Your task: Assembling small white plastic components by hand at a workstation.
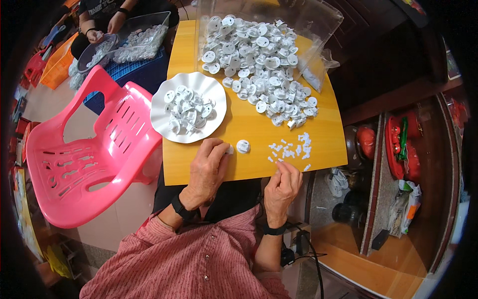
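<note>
My left hand (208,163) pinches a round white plastic part (229,149) at the table's near edge, mostly covered by the fingers. Just right of it, a single white plastic part (243,146) with a round base rests on the yellow table (199,162). My right hand (283,189) is closed at the fingertips on a small white plastic piece, at the near side of a scatter of small white pieces (289,151). Beyond my left hand stands a wavy-rimmed white plate (217,92) with several round white parts on it.
A large heap of white round parts (259,55) spills from a clear plastic bin (323,22) at the far side. A pink plastic chair (99,139) stands left. Behind it, another person's hands (107,27) work over tubs of parts. Open shelves (378,184) are at right.
</note>
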`<move>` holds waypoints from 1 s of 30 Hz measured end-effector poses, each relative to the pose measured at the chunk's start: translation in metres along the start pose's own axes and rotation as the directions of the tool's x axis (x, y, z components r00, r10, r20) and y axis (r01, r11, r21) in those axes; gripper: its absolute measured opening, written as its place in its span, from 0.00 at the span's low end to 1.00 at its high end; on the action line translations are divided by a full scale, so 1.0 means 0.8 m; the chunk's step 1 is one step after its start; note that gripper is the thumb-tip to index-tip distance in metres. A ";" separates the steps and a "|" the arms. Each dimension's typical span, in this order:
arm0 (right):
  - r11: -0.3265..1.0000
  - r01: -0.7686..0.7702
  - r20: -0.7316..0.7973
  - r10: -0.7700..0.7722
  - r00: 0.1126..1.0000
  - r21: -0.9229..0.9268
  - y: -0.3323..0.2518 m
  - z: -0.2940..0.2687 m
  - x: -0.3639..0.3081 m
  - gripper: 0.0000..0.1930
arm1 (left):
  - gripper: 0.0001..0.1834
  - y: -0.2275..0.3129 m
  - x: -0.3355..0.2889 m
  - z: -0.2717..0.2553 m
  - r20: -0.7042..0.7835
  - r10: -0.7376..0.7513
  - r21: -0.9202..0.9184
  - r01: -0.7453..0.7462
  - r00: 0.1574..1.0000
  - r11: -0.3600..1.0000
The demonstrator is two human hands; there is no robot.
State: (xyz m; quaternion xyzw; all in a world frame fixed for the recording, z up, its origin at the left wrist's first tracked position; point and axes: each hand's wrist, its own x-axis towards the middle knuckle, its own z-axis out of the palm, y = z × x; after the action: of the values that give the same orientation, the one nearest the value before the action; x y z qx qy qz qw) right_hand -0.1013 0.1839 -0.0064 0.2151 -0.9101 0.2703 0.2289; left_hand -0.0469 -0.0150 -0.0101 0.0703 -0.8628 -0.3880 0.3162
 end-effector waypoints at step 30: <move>0.992 0.124 0.349 -0.119 0.929 0.009 -0.037 -0.027 0.009 0.17 | 0.16 -0.007 -0.003 -0.004 -0.001 0.008 -0.084 -0.008 1.000 0.996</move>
State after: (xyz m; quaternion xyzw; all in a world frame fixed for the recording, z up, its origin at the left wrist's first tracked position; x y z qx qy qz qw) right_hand -0.0852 0.1724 0.0249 0.3140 -0.9229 0.2073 0.0814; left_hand -0.0438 -0.0202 -0.0132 0.0535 -0.8459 -0.4229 0.3206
